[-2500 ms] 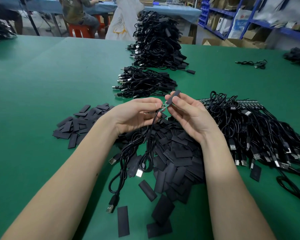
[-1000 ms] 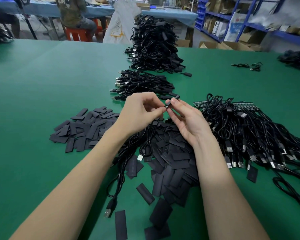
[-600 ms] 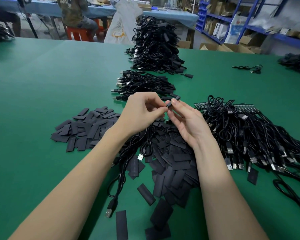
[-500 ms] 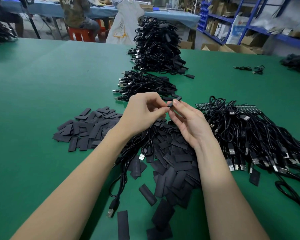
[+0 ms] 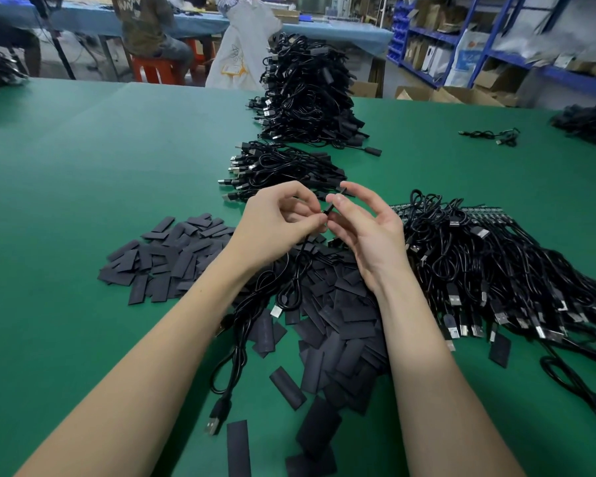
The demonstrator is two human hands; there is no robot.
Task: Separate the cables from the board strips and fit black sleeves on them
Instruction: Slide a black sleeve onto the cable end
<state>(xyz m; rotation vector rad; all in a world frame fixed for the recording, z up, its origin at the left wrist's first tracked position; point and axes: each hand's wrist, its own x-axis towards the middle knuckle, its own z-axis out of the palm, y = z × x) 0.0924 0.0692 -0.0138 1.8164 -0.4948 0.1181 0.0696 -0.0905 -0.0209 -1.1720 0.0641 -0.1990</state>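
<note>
Cable (image 5: 291,270) pinched by left hand (image 5: 283,225) fingertips.

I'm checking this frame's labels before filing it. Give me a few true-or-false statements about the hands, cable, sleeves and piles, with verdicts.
1. The left hand pinches a cable. True.
2. The right hand rests flat on the table. False: it is raised, fingers at the cable's end.
3. Loose sleeves lie left of the arms. True.
4. The tallest cable pile is nearest the person. False: it lies at the far edge.
</note>
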